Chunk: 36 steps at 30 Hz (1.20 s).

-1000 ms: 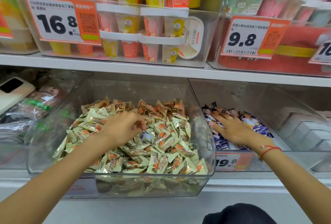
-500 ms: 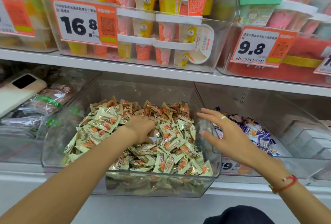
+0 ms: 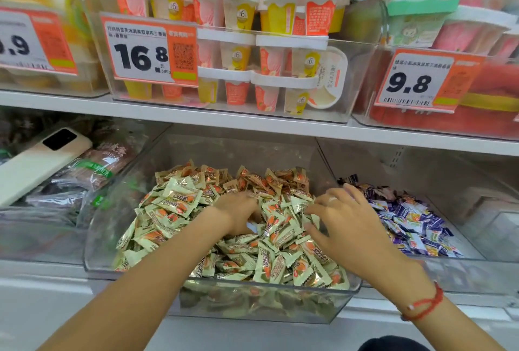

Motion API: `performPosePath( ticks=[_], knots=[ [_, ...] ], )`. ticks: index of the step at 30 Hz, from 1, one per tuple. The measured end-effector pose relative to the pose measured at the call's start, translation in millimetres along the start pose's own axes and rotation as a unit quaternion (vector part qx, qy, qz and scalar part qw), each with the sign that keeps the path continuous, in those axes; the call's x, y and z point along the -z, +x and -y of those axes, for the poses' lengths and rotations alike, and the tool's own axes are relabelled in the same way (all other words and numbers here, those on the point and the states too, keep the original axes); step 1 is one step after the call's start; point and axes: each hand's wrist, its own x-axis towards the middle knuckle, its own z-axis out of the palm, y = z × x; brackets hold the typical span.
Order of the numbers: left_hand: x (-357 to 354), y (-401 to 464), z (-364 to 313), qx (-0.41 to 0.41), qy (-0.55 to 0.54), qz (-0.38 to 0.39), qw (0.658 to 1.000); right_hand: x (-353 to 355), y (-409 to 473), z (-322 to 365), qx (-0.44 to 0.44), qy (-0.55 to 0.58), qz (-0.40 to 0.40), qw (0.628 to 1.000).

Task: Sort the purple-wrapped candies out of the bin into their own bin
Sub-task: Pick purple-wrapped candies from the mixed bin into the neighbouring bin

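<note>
Both hands in the clear centre bin (image 3: 95, 238) on the lower shelf, the one heaped with green-and-orange wrapped candies (image 3: 174, 204).

Left hand (image 3: 238, 214): dug into the middle of the heap, knuckles up, fingers curled down into the wrappers. Fingertips are buried, so can't tell whether it's pinching anything. A small white-blue scrap shows at its thumb side; possibly a wrapper, too small to call.

Right hand (image 3: 345, 224): palm down over the right half of the same heap, fingers spread wide and fairly straight, tips touching the candies, nothing gripped. Ring on one finger, red string bracelet (image 3: 424, 305) at the wrist.

Purple-wrapped candies (image 3: 410, 227): loose pile in the neighbouring clear bin (image 3: 463, 274), just beside the centre bin's right wall, lying along that bin's left and middle floor. No purple wrapper clearly visible in the centre heap from this angle.

Rest:
- Left of the centre bin: another clear bin with dark bagged goods (image 3: 92, 170), and a white phone (image 3: 39, 165) lying tilted on top of them.
- Upper shelf (image 3: 252, 123): clear tubs of stacked pudding cups (image 3: 252, 50) with white lids.
- Orange-and-white price tags on the tub fronts: "16.8" (image 3: 148, 52) above the centre bin, "9.8" (image 3: 427, 81) toward the right edge, a partial ".9" (image 3: 33, 41) at the left edge.
</note>
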Motion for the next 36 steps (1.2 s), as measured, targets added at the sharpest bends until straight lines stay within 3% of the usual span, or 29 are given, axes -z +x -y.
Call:
performPosePath(
  ticks=[4, 8, 10, 13, 15, 18, 19, 21, 22, 24, 27, 30, 31, 33, 36],
  knots=[
    [-0.9, -7.1, 3.5, 0.010, 0.033, -0.036, 0.999, -3.9, -8.0, -6.4, -0.001, 0.049, -0.028, 0.998],
    [10.1, -39.3, 11.7, 0.070, -0.115, -0.130, 0.982, -5.8, -5.3, -2.9, -0.032, 0.120, -0.045, 0.991],
    [22.6, -54.7, 4.0, 0.094, -0.282, -0.207, 0.932, -6.9, -4.2, -0.9, -0.048, 0.166, -0.085, 0.981],
    [42.3, -69.2, -31.2, 0.072, -0.524, -0.206, 0.823, -2.4, -3.2, 6.7, -0.082, 0.255, -0.137, 0.954],
    [50.0, -71.6, -56.8, 0.042, -0.581, -0.215, 0.784, 4.3, -4.7, 13.4, -0.090, 0.324, -0.160, 0.928],
    [55.7, -66.7, -79.4, 0.011, -0.625, -0.227, 0.747, 17.2, -11.3, 15.7, -0.127, 0.464, -0.206, 0.852],
    [53.5, -62.6, -80.9, -0.002, -0.610, -0.223, 0.761, 19.4, -14.4, 11.8, -0.146, 0.496, -0.230, 0.825],
    [42.8, -51.8, -76.5, -0.016, -0.480, -0.219, 0.849, 17.2, -21.7, -6.0, -0.186, 0.510, -0.277, 0.793],
    [35.2, -45.7, -72.0, -0.021, -0.392, -0.197, 0.899, 12.3, -24.2, -19.5, -0.209, 0.479, -0.289, 0.802],
    [20.5, -33.8, -62.9, -0.039, -0.244, -0.098, 0.964, -1.9, -25.8, -52.5, -0.235, 0.344, -0.260, 0.871],
    [7.6, -21.4, -56.1, -0.062, -0.156, 0.016, 0.986, -23.6, -21.3, -88.3, -0.212, 0.189, -0.062, 0.957],
    [3.0, -19.7, -51.2, -0.059, -0.121, 0.026, 0.991, -38.9, -15.7, -95.9, -0.138, 0.189, 0.211, 0.949],
    [2.6, -22.5, -50.0, -0.057, -0.114, 0.032, 0.991, -41.3, -13.4, -98.3, -0.121, 0.179, 0.264, 0.940],
    [3.1, -31.6, -46.2, -0.058, -0.114, 0.037, 0.991, -40.2, -10.7, -104.3, -0.108, 0.158, 0.280, 0.941],
    [10.5, -56.0, -35.2, -0.047, -0.129, 0.015, 0.990, -32.7, -14.8, -99.4, -0.129, 0.207, 0.151, 0.958]
  ],
)
